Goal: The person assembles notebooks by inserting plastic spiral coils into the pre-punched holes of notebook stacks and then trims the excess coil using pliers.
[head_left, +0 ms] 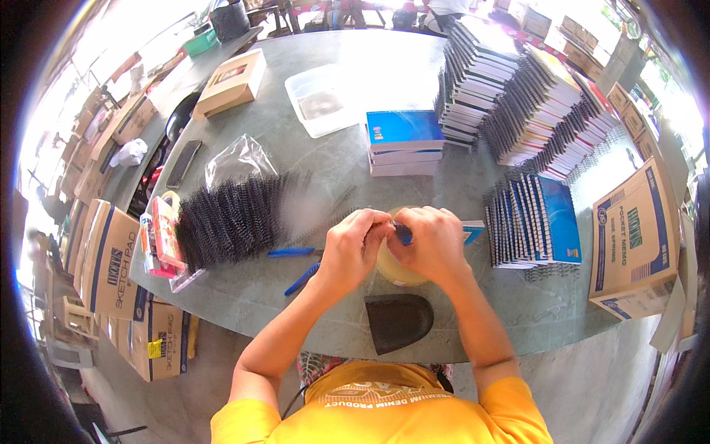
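My left hand point(353, 243) and my right hand point(429, 240) meet over the middle of the table, fingers closed and thumbs turned inward. A small dark blue object point(403, 234) shows in my right hand's grip; its kind is unclear. Left fingertips pinch right beside it, and whatever they hold is hidden. Below the hands lies a round yellowish thing point(403, 275), partly covered. A blue-covered booklet point(473, 232) pokes out past my right hand. To the left of my left wrist lies a blue-handled tool point(302, 277). Nearer me sits a dark, round-ended flat piece point(399, 323).
Black spiral coils point(233, 218) heap at left beside a plastic bag point(240, 159). Behind stand a clear tub point(314, 103) and a cardboard tray point(233, 83). Blue notebooks point(403, 133), bound notebooks point(536, 222) and tall stacks point(529, 103) fill the right, near a carton point(636, 237).
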`<state>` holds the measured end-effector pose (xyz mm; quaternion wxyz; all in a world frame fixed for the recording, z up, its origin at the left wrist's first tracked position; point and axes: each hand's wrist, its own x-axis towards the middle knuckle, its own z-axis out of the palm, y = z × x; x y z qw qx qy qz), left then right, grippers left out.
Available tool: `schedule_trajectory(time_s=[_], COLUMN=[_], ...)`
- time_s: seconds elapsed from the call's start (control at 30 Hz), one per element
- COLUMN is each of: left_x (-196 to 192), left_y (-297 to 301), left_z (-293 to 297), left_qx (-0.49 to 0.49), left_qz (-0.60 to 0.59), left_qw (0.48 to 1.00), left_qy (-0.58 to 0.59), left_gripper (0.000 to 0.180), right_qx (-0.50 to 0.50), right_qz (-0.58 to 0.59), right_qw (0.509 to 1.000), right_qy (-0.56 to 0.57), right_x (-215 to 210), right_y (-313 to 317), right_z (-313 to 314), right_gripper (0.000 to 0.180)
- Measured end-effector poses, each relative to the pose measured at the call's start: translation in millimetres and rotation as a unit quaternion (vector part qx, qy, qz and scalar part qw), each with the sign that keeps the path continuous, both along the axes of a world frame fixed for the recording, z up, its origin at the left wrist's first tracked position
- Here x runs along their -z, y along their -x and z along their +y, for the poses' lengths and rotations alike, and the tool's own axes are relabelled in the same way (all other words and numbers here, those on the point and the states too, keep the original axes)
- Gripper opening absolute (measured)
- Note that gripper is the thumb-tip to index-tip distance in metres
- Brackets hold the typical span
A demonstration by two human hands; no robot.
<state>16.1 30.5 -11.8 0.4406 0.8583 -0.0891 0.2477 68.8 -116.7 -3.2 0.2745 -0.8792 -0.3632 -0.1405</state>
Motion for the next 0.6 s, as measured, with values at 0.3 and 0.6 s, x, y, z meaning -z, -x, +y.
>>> schedule_trajectory(time_s=[0.3, 0.6], left_x=[2.4, -29.2], left_y=[-6.8, -2.7], left_z=[9.6, 26.3], left_qx=[-0.027, 0.039], left_qz=[0.018, 0.072], left_qw=[0.991, 0.986], left_qy=[-0.127, -0.148], left_gripper=[0.023, 0.018], right_qx=[-0.081, -0.061], right_qz=[0.021, 0.041], right_qw=[0.994, 0.997], right_qy=[-0.067, -0.022], right_x=[-5.2, -6.4], right_y=[1.0, -7.2], right_z=[-8.2, -9.2], right_gripper=[0.026, 0.02])
